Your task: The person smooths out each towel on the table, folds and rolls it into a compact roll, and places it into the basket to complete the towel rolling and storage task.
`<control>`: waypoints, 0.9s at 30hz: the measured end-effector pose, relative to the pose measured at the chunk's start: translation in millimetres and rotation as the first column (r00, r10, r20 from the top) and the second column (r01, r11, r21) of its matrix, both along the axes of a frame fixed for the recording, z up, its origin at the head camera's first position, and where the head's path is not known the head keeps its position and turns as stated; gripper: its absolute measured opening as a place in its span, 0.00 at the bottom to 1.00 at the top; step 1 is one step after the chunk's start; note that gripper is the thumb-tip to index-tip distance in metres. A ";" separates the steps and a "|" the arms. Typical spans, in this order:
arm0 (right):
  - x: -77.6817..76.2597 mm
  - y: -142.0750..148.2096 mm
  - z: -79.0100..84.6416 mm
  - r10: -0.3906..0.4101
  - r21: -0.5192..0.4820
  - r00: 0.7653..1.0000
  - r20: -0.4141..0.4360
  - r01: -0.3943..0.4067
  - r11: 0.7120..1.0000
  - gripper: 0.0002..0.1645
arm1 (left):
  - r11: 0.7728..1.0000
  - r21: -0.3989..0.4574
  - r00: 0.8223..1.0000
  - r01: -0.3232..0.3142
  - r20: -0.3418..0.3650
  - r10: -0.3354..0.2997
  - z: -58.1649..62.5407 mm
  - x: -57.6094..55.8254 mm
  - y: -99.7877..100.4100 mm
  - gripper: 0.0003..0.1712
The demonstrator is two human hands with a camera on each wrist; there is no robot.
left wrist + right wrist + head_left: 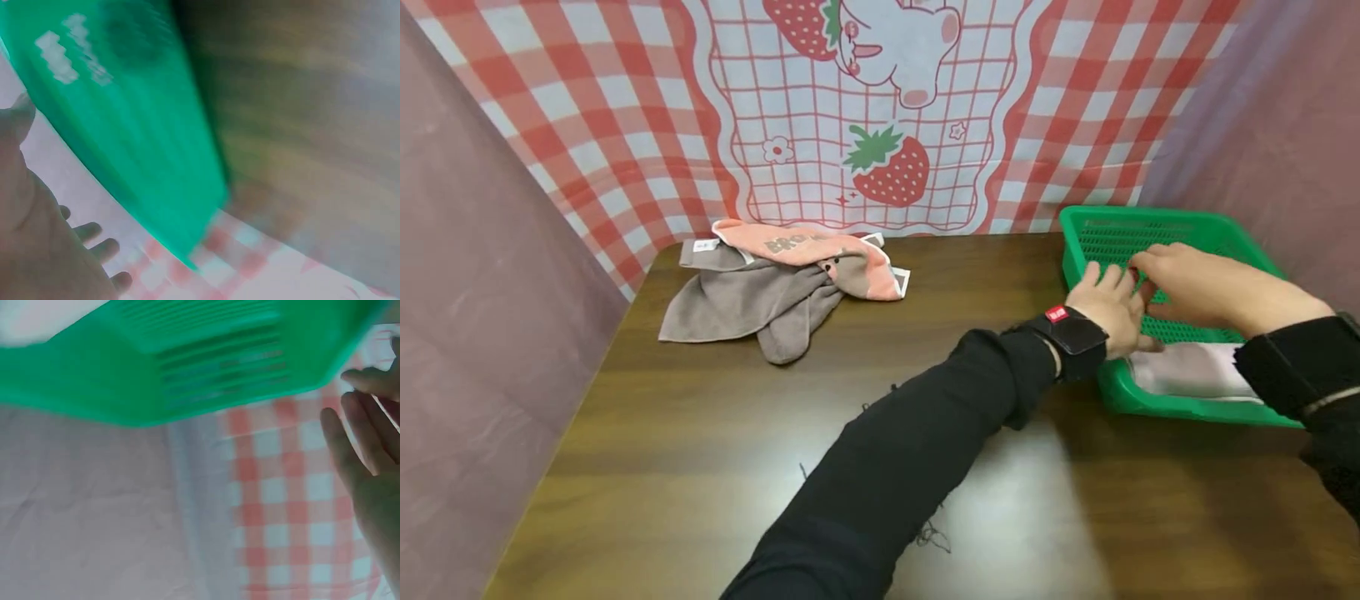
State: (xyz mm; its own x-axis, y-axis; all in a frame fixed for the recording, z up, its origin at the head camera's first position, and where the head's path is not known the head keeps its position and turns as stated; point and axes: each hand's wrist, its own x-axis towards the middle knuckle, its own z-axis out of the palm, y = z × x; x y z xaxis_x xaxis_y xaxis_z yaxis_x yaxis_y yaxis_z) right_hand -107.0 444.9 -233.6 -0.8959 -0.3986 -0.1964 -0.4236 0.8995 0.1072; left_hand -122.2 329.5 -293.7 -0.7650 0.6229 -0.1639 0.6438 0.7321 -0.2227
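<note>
A red-checked strawberry backdrop hangs behind a brown wooden surface. Well to the left of both hands' fingers lies a rumpled grey-and-pink cloth heap, perhaps one piece or several; its loose folds suggest it is laid down casually, away from the working area. Farther right, the left hand has its fingers spread and nearly straight, holding nothing, over the near side of a green basket. Its thumb is beside the pale folded cloth; I cannot tell whether they touch. That cloth lies along the basket's near wall, probably to keep it flat and tidy. The right hand arches above the basket, fingers slightly bent, apart and unloaded, beyond the cloth, seemingly raised to clear it.
</note>
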 end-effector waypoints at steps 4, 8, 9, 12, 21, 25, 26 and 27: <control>-19.6 -37.7 -3.4 0.043 -0.063 0.998 -0.053 -0.046 0.997 0.35 | 0.998 0.053 0.999 -0.039 -0.019 0.040 -3.4 -32.5 -41.4 0.54; -40.5 -73.7 -17.5 0.072 -0.108 0.997 -0.025 -0.075 0.991 0.38 | 0.991 0.081 0.994 -0.104 -0.008 0.105 -15.6 -63.1 -89.0 0.52; -44.8 -81.8 -22.1 0.076 -0.108 0.997 -0.014 -0.077 0.991 0.38 | 0.989 0.087 0.993 -0.121 -0.003 0.122 -20.6 -70.3 -99.7 0.51; -55.8 -105.3 -40.0 0.092 -0.115 0.996 0.005 -0.091 0.989 0.35 | 0.978 0.085 0.981 -0.192 0.019 0.191 -38.9 -88.2 -131.0 0.49; -66.7 -170.6 -118.0 0.190 -0.187 0.979 0.069 -0.175 0.967 0.31 | 0.891 0.073 0.893 -0.448 0.068 0.444 -91.6 -112.6 -229.5 0.54; -71.5 -184.5 -137.8 0.152 -0.202 0.988 0.015 -0.146 0.969 0.29 | 0.849 0.152 0.860 -0.506 0.014 0.510 -97.2 -116.7 -254.3 0.43; -72.8 -187.5 -140.0 0.138 -0.210 0.990 -0.010 -0.137 0.968 0.27 | 0.852 0.175 0.863 -0.494 -0.020 0.504 -96.9 -115.8 -258.6 0.39; -74.2 -190.7 -141.6 0.122 -0.221 0.992 -0.038 -0.127 0.967 0.26 | 0.856 0.204 0.869 -0.475 -0.048 0.493 -96.4 -114.5 -262.6 0.34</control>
State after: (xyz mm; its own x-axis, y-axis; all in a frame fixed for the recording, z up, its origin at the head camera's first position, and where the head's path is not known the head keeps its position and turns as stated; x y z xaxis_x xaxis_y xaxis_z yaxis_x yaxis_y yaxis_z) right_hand -181.3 254.2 -375.1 -0.8398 -0.5385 -0.0688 -0.5335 0.8421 -0.0785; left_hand -236.7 66.9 -390.2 -0.9834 0.1813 0.0032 0.1801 0.9786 -0.0992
